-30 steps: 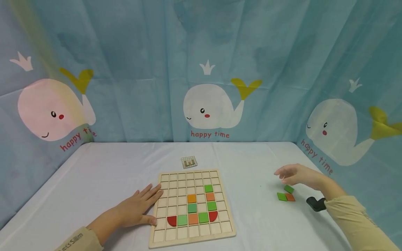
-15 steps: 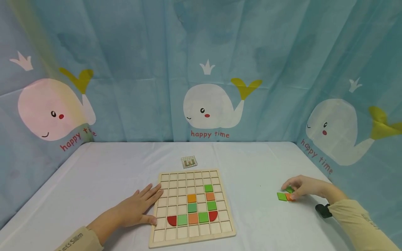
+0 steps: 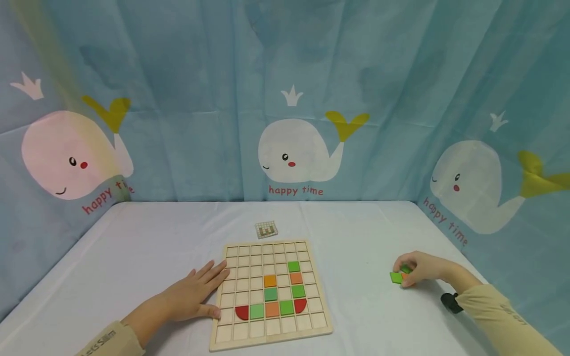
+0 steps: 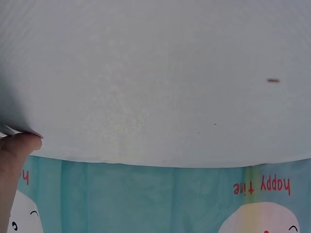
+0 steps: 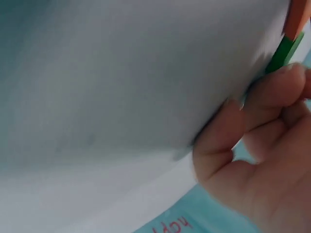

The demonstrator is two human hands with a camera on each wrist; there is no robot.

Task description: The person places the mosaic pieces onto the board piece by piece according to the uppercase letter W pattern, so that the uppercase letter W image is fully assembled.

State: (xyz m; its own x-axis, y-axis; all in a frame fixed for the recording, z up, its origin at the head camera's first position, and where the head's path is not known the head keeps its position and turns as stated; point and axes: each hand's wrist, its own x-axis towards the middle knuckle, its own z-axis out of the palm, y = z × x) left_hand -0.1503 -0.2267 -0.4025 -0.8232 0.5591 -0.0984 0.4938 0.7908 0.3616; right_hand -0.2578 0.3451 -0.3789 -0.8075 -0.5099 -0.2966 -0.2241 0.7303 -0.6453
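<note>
My left hand (image 3: pixel 189 295) lies flat with spread fingers, fingertips and thumb on the left edge of a wooden grid board (image 3: pixel 273 338). Square green, teal and orange tiles and two red rounded tiles (image 3: pixel 242 312) sit in the board's cells. Far to the right, my right hand (image 3: pixel 425 267) curls its fingers and thumb round a small group of tiles on the table. A green tile (image 3: pixel 396 278) and an orange tile (image 3: pixel 405 278) show beside the thumb; another green tile (image 3: pixel 405 269) is partly hidden under the fingers. In the right wrist view, a fingertip meets a green tile (image 5: pixel 285 52).
A small card (image 3: pixel 266 229) with a printed grid pattern lies behind the board. White cloth (image 3: pixel 347 232) covers the table. A blue curtain (image 3: pixel 187 148) with whale prints hangs along the back and sides. A black object (image 3: pixel 451 302) is at the right wrist.
My right hand has come down from above the loose tiles, and its thumb has slid left over the orange tile. The left hand stays on the board. The head view has shifted slightly.
</note>
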